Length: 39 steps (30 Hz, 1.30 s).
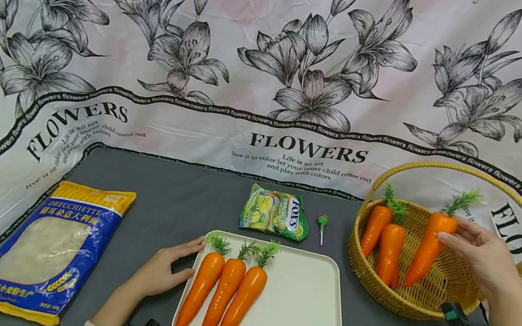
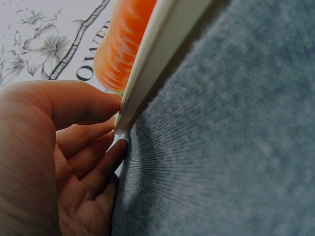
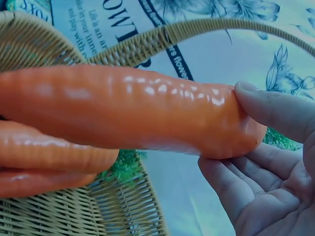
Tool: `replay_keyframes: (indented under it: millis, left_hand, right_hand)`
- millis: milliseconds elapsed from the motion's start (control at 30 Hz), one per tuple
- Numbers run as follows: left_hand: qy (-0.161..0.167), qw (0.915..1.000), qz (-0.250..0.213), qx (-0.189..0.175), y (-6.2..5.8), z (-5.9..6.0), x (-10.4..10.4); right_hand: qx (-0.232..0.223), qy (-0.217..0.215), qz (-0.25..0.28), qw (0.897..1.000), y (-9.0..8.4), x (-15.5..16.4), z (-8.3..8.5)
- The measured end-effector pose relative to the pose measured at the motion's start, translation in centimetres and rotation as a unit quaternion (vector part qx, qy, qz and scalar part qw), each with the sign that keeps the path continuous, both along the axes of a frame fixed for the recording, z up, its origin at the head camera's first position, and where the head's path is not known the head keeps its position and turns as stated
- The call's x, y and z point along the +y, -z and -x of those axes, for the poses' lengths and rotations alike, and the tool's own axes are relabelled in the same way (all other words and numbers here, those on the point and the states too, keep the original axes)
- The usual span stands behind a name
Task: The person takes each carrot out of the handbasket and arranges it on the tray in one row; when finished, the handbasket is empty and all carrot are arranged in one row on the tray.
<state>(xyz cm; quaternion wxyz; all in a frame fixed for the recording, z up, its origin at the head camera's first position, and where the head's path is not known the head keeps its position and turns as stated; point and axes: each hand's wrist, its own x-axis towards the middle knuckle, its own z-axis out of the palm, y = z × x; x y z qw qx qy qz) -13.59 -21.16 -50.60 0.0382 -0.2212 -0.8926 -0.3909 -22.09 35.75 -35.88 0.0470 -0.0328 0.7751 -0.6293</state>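
My right hand [image 1: 453, 232] pinches an orange toy carrot [image 1: 426, 250] near its green top, inside a wicker basket [image 1: 367, 275]. In the right wrist view the thumb presses on the carrot [image 3: 138, 113] and the fingers [image 3: 221, 182] curl beneath its end. Two more carrots [image 1: 389, 250] lean in the basket beside it. A cream tray [image 1: 303, 310] holds three carrots [image 1: 228, 291] side by side on its left half. My left hand [image 1: 181, 259] rests on the grey cloth with straight fingers touching the tray's far left corner [image 2: 147, 64].
A blue and yellow pasta bag [image 1: 47, 247] lies at the left. A green snack packet [image 1: 275, 212] and a small lollipop [image 1: 322, 223] lie behind the tray. A flower-printed cloth [image 1: 277, 72] hangs behind the grey table cover [image 1: 171, 194]. The basket handle [image 1: 463, 172] arches over my right hand.
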Motion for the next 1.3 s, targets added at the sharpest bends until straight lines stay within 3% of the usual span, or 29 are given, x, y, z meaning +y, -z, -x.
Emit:
replay_keyframes:
  millis: [133,367,733,933,1133,1300]
  left_hand:
    - [0.002,0.9999,-0.011,0.003,0.2,0.0,0.0]
    - [-0.001,1.0000,-0.003,0.003,0.0,0.0,0.0]
    - [0.001,1.0000,0.000,0.005,0.0,0.1,0.0]
    - [0.003,1.0000,0.000,0.007,-0.1,0.1,0.0]
    - [0.002,0.9999,0.004,0.010,-0.2,0.0,0.0]
    - [0.000,0.9999,0.006,0.013,-0.3,0.0,0.0]
  right_hand:
    - [0.017,-0.012,-0.002,1.000,-0.2,-0.5,-0.5]
    - [0.055,-0.057,0.078,0.994,0.1,-1.8,-1.3]
    - [0.071,-0.076,0.097,0.990,1.2,-5.7,-3.1]
    - [0.095,-0.090,0.075,0.988,2.3,-8.7,-3.9]
    - [0.092,-0.099,0.044,0.990,3.4,-12.0,-4.6]
    - [0.087,-0.122,0.057,0.987,4.4,-14.4,-5.1]
